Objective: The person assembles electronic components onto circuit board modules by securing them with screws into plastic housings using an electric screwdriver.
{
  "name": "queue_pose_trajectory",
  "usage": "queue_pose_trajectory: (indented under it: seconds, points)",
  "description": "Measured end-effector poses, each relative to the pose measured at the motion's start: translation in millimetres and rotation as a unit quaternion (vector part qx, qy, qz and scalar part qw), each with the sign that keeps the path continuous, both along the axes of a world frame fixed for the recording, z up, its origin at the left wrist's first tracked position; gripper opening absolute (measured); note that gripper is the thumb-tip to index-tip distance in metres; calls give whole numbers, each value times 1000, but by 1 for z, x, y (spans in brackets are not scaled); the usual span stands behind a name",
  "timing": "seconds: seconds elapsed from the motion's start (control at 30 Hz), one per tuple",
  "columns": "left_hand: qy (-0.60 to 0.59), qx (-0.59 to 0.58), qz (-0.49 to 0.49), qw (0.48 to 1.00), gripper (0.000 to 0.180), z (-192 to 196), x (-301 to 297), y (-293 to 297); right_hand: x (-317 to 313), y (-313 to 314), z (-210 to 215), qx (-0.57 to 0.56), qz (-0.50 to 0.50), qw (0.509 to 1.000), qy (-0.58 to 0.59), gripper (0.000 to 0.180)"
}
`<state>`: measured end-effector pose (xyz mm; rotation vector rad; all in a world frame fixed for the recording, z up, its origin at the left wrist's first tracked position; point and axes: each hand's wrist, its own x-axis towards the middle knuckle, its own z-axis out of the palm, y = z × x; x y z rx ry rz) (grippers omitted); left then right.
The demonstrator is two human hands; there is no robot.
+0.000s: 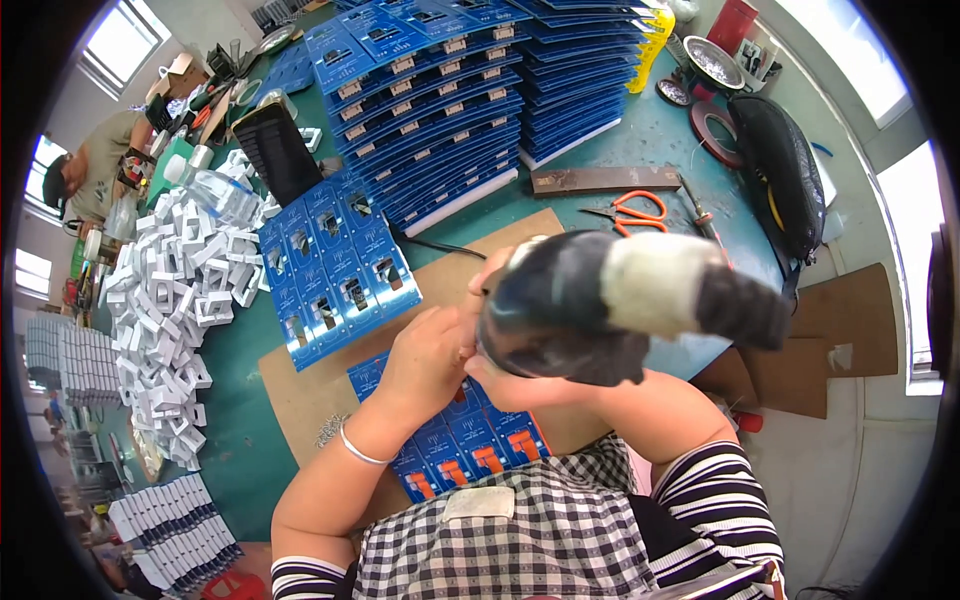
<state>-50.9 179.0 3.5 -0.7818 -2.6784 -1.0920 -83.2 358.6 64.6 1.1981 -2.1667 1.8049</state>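
Observation:
A dark, rounded tool that looks like a power screwdriver, with a white wrapped part and a black tail, looms blurred close to the view. Most of my right hand is behind it; the fingers that show curl round its left side. My left hand has its fingers bent in beside the tool, and their tips are hidden. Beneath both hands lies a blue circuit board panel with orange parts along its near edge. It rests on a brown cardboard sheet.
Another blue panel lies to the left, beside a heap of white plastic frames. Tall stacks of blue panels stand behind. Orange-handled scissors, a soldering iron and a black pouch lie right. Another person is far left.

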Motion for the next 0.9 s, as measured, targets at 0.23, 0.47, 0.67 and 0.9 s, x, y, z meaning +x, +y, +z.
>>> queue_pose_trajectory:
  seconds: [0.23, 0.47, 0.67, 0.9]
  points:
    - [69, -12, 96, 993, 21, 43, 40, -56, -3, -13, -32, -94, 70, 990, -76, 57]
    - [34, -68, 250, 965, 12, 43, 104, -138, -35, -9, -30, -288, 79, 930, -213, 57]
    - [31, -118, 219, 968, 11, 11, 126, -128, -44, -7, -31, -319, -106, 880, -336, 44]
    - [84, -288, 172, 938, 4, -4, 108, -111, -1, -19, -3, -321, -54, 916, -235, 52]
